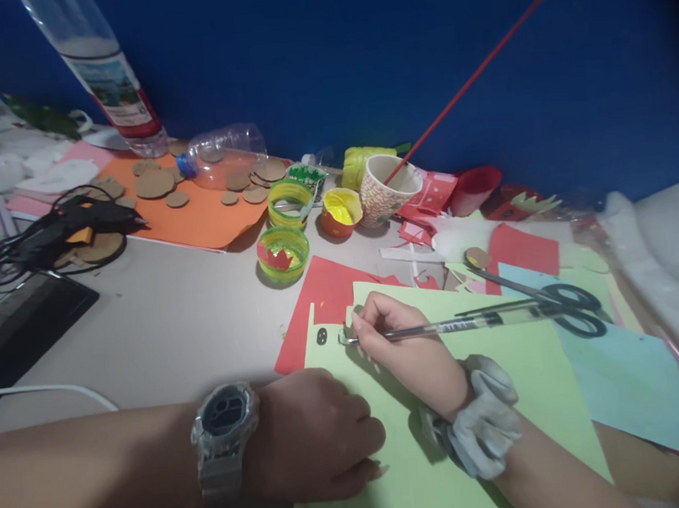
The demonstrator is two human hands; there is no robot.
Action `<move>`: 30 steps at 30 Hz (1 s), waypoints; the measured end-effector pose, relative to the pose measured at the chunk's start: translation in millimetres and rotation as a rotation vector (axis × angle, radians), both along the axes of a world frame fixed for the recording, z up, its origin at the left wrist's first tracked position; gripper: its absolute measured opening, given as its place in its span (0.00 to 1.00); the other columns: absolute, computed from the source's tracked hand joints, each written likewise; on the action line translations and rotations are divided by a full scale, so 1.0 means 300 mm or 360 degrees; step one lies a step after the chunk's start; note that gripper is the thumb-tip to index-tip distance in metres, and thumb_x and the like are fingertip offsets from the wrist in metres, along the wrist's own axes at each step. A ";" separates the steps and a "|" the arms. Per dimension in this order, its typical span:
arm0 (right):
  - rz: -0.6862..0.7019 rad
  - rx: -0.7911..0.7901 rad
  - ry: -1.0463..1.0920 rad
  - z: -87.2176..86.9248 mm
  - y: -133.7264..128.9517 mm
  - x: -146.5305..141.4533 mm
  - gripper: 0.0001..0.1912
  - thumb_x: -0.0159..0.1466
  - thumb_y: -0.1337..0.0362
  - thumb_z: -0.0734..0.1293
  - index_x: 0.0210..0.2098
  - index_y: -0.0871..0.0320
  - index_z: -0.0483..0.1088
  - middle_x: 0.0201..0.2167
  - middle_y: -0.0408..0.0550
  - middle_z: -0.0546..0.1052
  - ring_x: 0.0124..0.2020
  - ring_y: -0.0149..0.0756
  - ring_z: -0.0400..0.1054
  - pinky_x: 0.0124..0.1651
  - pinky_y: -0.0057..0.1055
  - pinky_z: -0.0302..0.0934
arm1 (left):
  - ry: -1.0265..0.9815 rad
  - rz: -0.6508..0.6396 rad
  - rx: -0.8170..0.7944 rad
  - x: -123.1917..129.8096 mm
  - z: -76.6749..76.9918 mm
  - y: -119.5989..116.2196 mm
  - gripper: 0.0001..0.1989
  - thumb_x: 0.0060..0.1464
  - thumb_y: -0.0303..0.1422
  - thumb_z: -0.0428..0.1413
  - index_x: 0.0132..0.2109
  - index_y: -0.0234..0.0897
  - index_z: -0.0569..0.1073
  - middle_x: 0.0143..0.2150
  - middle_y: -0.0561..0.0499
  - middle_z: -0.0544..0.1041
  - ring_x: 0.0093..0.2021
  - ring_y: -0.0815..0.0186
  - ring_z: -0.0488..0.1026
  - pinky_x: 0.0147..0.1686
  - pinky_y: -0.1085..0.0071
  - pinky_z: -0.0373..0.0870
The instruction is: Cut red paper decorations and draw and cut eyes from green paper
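My right hand (402, 342) pinches a slim pen (453, 326) with a dark tip section. Its tip touches a light green paper sheet (486, 398) near the upper left corner, where a faint outline shows. Just left of the tip is a small filled black mark (321, 336). Across the lower left of the sheet lies my left hand (321, 435), its fingers curled under and nothing visible in them. Red paper (291, 353) sticks out from beneath the green sheet. Black-handled scissors (573, 305) rest to the right, partly behind the pen.
Behind stand a patterned paper cup (379, 205) holding a red stick, a yellow paint cup (341, 212) and a green-yellow ring cup (283, 253). At left are a glue gun (78, 224), cardboard discs (154, 182) on orange paper (200, 224), and a tall bottle (110, 84).
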State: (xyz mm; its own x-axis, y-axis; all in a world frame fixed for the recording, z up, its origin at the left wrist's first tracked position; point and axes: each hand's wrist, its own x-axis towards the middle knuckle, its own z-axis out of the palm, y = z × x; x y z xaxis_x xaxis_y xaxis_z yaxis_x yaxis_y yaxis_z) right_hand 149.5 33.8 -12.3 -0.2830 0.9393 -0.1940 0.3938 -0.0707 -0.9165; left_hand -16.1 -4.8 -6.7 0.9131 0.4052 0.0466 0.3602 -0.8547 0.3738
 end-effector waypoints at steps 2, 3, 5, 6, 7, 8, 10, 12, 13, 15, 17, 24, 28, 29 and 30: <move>0.0004 -0.0015 0.0018 -0.001 0.000 0.001 0.14 0.64 0.61 0.61 0.24 0.56 0.55 0.17 0.36 0.61 0.19 0.26 0.56 0.23 0.25 0.52 | -0.0024 0.0005 0.0006 -0.001 0.000 -0.001 0.12 0.60 0.38 0.47 0.30 0.37 0.65 0.26 0.53 0.70 0.23 0.67 0.67 0.23 0.66 0.60; -0.0005 -0.0025 0.0031 -0.001 0.000 0.001 0.14 0.64 0.60 0.61 0.24 0.56 0.54 0.17 0.36 0.61 0.18 0.26 0.56 0.23 0.25 0.53 | -0.0029 0.0008 0.0004 -0.001 0.000 -0.002 0.12 0.60 0.38 0.47 0.30 0.37 0.65 0.26 0.53 0.71 0.23 0.66 0.67 0.23 0.66 0.60; 0.0003 -0.0032 0.0032 -0.001 0.001 0.001 0.14 0.64 0.60 0.60 0.24 0.55 0.54 0.17 0.36 0.60 0.18 0.26 0.55 0.23 0.25 0.52 | -0.0025 0.0016 -0.0002 -0.002 0.001 -0.002 0.12 0.60 0.38 0.47 0.30 0.37 0.65 0.26 0.53 0.71 0.24 0.66 0.67 0.24 0.67 0.61; 0.0015 -0.0027 0.0019 -0.001 0.001 0.002 0.14 0.64 0.60 0.60 0.24 0.55 0.54 0.17 0.36 0.60 0.18 0.26 0.55 0.23 0.25 0.52 | -0.0011 0.0014 -0.0008 -0.002 0.001 -0.001 0.12 0.60 0.38 0.47 0.30 0.37 0.65 0.27 0.53 0.71 0.24 0.66 0.67 0.24 0.67 0.61; 0.0022 -0.0022 0.0007 -0.001 0.001 0.002 0.15 0.64 0.60 0.60 0.24 0.55 0.54 0.17 0.36 0.60 0.19 0.26 0.55 0.23 0.25 0.52 | 0.0009 0.0009 -0.0015 -0.002 0.002 0.000 0.12 0.60 0.38 0.47 0.30 0.37 0.65 0.27 0.53 0.71 0.24 0.66 0.68 0.25 0.66 0.61; 0.0019 -0.0021 0.0000 -0.002 0.001 0.002 0.15 0.64 0.60 0.60 0.24 0.55 0.54 0.17 0.36 0.60 0.19 0.26 0.55 0.23 0.25 0.52 | 0.0028 0.0003 -0.0020 -0.002 0.003 0.001 0.12 0.60 0.38 0.47 0.31 0.37 0.65 0.27 0.53 0.71 0.24 0.66 0.68 0.25 0.66 0.61; 0.0001 -0.0017 -0.0009 -0.002 0.000 0.003 0.14 0.64 0.59 0.60 0.24 0.55 0.54 0.17 0.36 0.60 0.19 0.26 0.55 0.23 0.25 0.52 | 0.0061 -0.0010 -0.0025 -0.002 0.005 0.004 0.12 0.60 0.39 0.47 0.31 0.37 0.65 0.27 0.54 0.71 0.24 0.66 0.67 0.25 0.66 0.61; 0.0018 0.0005 -0.0025 -0.003 -0.001 0.003 0.15 0.64 0.60 0.60 0.24 0.55 0.54 0.18 0.36 0.60 0.19 0.26 0.55 0.23 0.25 0.52 | 0.0068 -0.0020 -0.0027 -0.001 0.007 0.005 0.12 0.60 0.39 0.47 0.31 0.37 0.65 0.28 0.54 0.71 0.25 0.66 0.67 0.25 0.66 0.61; 0.0026 0.0014 -0.0032 -0.003 -0.002 0.003 0.15 0.64 0.60 0.60 0.24 0.55 0.54 0.18 0.36 0.60 0.19 0.27 0.55 0.24 0.25 0.52 | 0.0068 -0.0022 -0.0028 0.000 0.007 0.005 0.12 0.60 0.38 0.47 0.31 0.37 0.65 0.28 0.54 0.71 0.25 0.66 0.67 0.25 0.66 0.61; 0.0012 0.0019 -0.0038 -0.005 -0.003 0.003 0.15 0.65 0.60 0.59 0.23 0.55 0.53 0.17 0.36 0.59 0.19 0.27 0.54 0.23 0.25 0.51 | 0.0052 -0.0025 -0.0028 0.000 0.008 0.003 0.12 0.60 0.39 0.47 0.31 0.37 0.65 0.27 0.54 0.71 0.24 0.66 0.67 0.25 0.67 0.60; -0.0004 0.0023 -0.0047 -0.005 -0.005 0.003 0.15 0.65 0.60 0.59 0.24 0.55 0.53 0.17 0.36 0.59 0.19 0.27 0.54 0.23 0.25 0.51 | 0.0036 -0.0020 -0.0025 0.000 0.007 0.000 0.12 0.60 0.38 0.47 0.31 0.37 0.65 0.27 0.54 0.71 0.24 0.67 0.66 0.24 0.67 0.59; 0.0032 0.0069 -0.0102 -0.002 -0.006 0.003 0.14 0.64 0.61 0.59 0.23 0.55 0.54 0.18 0.36 0.60 0.19 0.27 0.54 0.23 0.25 0.51 | 0.0002 -0.0007 -0.0030 -0.003 0.002 -0.001 0.12 0.60 0.38 0.47 0.30 0.37 0.64 0.27 0.53 0.71 0.24 0.67 0.67 0.25 0.67 0.59; 0.0037 0.0079 -0.0138 -0.001 -0.004 0.004 0.14 0.64 0.62 0.59 0.23 0.55 0.54 0.18 0.36 0.60 0.20 0.27 0.54 0.24 0.25 0.51 | 0.0000 -0.0004 -0.0040 -0.002 0.004 0.000 0.12 0.60 0.38 0.47 0.30 0.37 0.64 0.27 0.53 0.71 0.24 0.67 0.67 0.24 0.68 0.59; 0.0030 0.0084 -0.0137 -0.001 -0.004 0.005 0.14 0.64 0.62 0.59 0.23 0.55 0.54 0.18 0.37 0.60 0.20 0.27 0.54 0.24 0.25 0.50 | 0.0000 -0.0005 -0.0037 -0.001 0.005 0.000 0.12 0.60 0.38 0.47 0.30 0.37 0.64 0.27 0.53 0.71 0.24 0.67 0.67 0.24 0.68 0.59; 0.0016 0.0090 -0.0128 -0.002 -0.004 0.005 0.14 0.64 0.63 0.59 0.23 0.55 0.53 0.18 0.37 0.60 0.19 0.27 0.54 0.23 0.25 0.50 | 0.0001 -0.0005 -0.0033 -0.001 0.006 0.000 0.12 0.60 0.38 0.47 0.30 0.37 0.64 0.27 0.53 0.71 0.24 0.67 0.67 0.24 0.68 0.59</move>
State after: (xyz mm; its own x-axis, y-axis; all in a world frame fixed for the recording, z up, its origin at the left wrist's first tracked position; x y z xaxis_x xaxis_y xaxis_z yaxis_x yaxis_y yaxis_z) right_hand 151.0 32.6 -12.7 -0.2784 0.9464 -0.1636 0.4668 -0.0155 -0.8842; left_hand -16.2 -4.8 -4.9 0.9143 0.4033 0.0375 0.3580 -0.8479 0.3910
